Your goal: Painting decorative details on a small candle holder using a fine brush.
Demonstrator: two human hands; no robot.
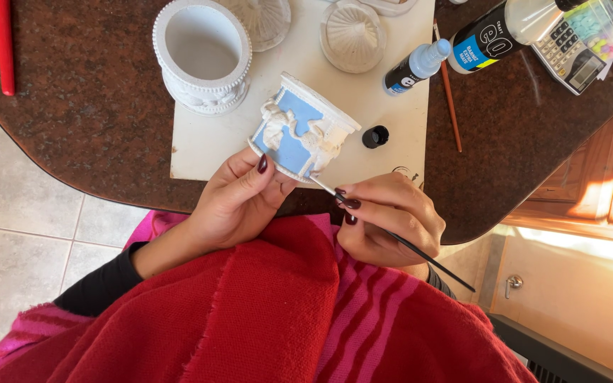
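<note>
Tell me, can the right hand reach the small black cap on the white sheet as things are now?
Probably yes. The black cap lies just beyond the right hand with bare white sheet between them, but that hand holds a thin brush, so its fingers are not free.

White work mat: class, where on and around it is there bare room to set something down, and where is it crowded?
Bare: the white mat's near left corner, below the unpainted white pot; also the dark countertop between that pot and the red stick. Crowded: the far right, with paint bottles, calculator and spare brush.
</note>
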